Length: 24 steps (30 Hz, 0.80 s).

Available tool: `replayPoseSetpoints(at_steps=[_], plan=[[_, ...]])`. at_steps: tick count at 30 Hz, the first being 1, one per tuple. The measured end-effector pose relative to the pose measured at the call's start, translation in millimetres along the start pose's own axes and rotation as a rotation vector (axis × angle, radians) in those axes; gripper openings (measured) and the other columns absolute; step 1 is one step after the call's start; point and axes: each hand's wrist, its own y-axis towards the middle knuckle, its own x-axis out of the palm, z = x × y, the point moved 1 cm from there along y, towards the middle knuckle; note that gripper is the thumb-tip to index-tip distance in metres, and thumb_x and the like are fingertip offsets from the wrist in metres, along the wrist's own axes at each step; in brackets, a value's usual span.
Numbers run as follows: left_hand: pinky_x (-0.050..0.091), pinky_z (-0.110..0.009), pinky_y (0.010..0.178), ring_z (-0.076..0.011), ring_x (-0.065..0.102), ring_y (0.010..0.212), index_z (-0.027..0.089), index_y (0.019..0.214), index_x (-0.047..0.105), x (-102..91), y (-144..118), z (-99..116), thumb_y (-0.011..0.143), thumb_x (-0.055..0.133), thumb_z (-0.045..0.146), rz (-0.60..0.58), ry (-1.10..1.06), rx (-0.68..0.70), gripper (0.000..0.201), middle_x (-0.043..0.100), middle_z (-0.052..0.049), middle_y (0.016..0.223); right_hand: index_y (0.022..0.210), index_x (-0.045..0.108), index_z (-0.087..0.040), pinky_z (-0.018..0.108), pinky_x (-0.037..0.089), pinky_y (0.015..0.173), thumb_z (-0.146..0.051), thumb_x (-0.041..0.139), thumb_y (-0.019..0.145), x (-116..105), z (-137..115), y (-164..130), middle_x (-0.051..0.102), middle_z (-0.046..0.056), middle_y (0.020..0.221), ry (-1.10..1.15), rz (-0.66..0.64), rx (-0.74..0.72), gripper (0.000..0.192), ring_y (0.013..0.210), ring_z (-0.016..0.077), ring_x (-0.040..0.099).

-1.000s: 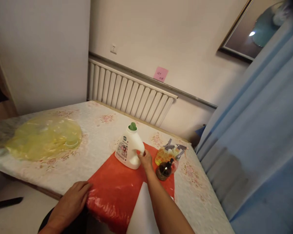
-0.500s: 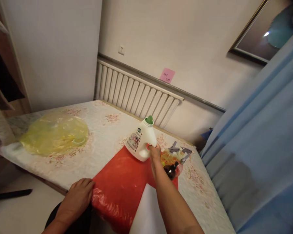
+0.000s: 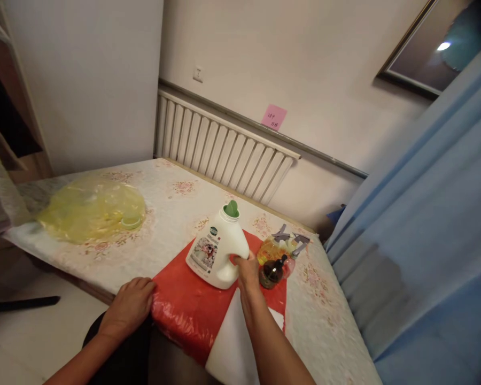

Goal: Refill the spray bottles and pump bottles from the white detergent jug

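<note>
My right hand [image 3: 248, 270] is closed round the handle of a white detergent jug [image 3: 220, 251]. The jug has a picture label and a green spout in its uncapped neck. It is upright with a slight tilt, its base over the red plastic bag [image 3: 184, 310], which lies flat across the table edge. My left hand [image 3: 130, 305] is at the bag's left edge, fingers curled against the plastic; the fingertips are partly hidden. A white sheet [image 3: 230, 342] lies on the bag, partly under my right forearm. Just right of the jug stands a dark pump bottle [image 3: 271, 274].
Spray bottles with grey triggers [image 3: 299, 240] cluster behind the pump bottle. A crumpled yellow plastic bag [image 3: 90, 208] and a pale green ring-shaped cap [image 3: 131, 222] lie on the left of the flowered tablecloth [image 3: 172, 214]. A radiator [image 3: 220, 147] runs behind; a blue curtain [image 3: 417, 214] hangs at right.
The jug has come nearer and leftward in my right hand, now farther over the red bag. More of the pump bottle and the white sheet shows. My left hand keeps its place at the bag's edge.
</note>
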Motion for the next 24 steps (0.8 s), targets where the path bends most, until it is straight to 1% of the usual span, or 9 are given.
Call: replayPoseSetpoints(at_steps=[5, 9, 12, 19, 24], plan=[[0.039, -0.043, 0.092, -0.0294, 0.056, 0.104, 0.018, 0.102, 0.068, -0.4, 1.3, 1.0, 0.09, 0.042, 0.019, -0.011, -0.001, -0.012, 0.029, 0.067, -0.012, 0.105, 0.08, 0.07, -0.015, 0.023, 0.038, 0.054, -0.021, 0.06, 0.056, -1.7, 2.2, -22.8, 0.067, -0.002, 0.068, 0.0, -0.027, -0.014, 0.028, 0.061, 0.0149, 0.053], [0.038, -0.043, 0.093, -0.0295, 0.055, 0.104, 0.018, 0.1, 0.068, -1.6, 1.7, 1.5, 0.09, 0.041, 0.02, -0.016, -0.004, -0.011, 0.029, 0.068, -0.012, 0.104, 0.075, 0.069, -0.016, 0.022, 0.038, 0.055, -0.021, 0.06, 0.055, -2.6, 1.3, -34.8, 0.064, -0.002, 0.066, -0.017, -0.034, -0.016, 0.023, 0.062, 0.0151, 0.052], [0.038, -0.043, 0.094, -0.0294, 0.055, 0.106, 0.019, 0.101, 0.068, -1.8, 1.5, 1.3, 0.088, 0.042, 0.019, -0.023, -0.013, -0.022, 0.029, 0.068, -0.012, 0.105, 0.075, 0.068, -0.016, 0.022, 0.037, 0.053, -0.021, 0.059, 0.055, -4.3, 1.2, -42.5, 0.063, -0.003, 0.065, -0.027, -0.03, -0.012, 0.022, 0.061, 0.0148, 0.051], [0.039, -0.043, 0.093, -0.03, 0.057, 0.104, 0.018, 0.102, 0.068, 0.8, 2.0, -0.4, 0.089, 0.04, 0.02, -0.011, 0.005, 0.007, 0.031, 0.068, -0.012, 0.103, 0.077, 0.068, -0.016, 0.022, 0.039, 0.054, -0.02, 0.058, 0.055, -6.9, 7.0, -51.7, 0.064, -0.003, 0.066, -0.025, -0.058, -0.002, 0.024, 0.061, 0.015, 0.051], [0.04, -0.043, 0.091, -0.0301, 0.057, 0.103, 0.017, 0.103, 0.068, 2.3, 1.4, -1.2, 0.089, 0.04, 0.021, 0.006, 0.01, 0.015, 0.031, 0.068, -0.013, 0.103, 0.078, 0.07, -0.016, 0.022, 0.04, 0.054, -0.02, 0.06, 0.055, -8.1, 10.5, -54.5, 0.065, -0.002, 0.067, -0.027, -0.055, 0.001, 0.025, 0.063, 0.0157, 0.053]])
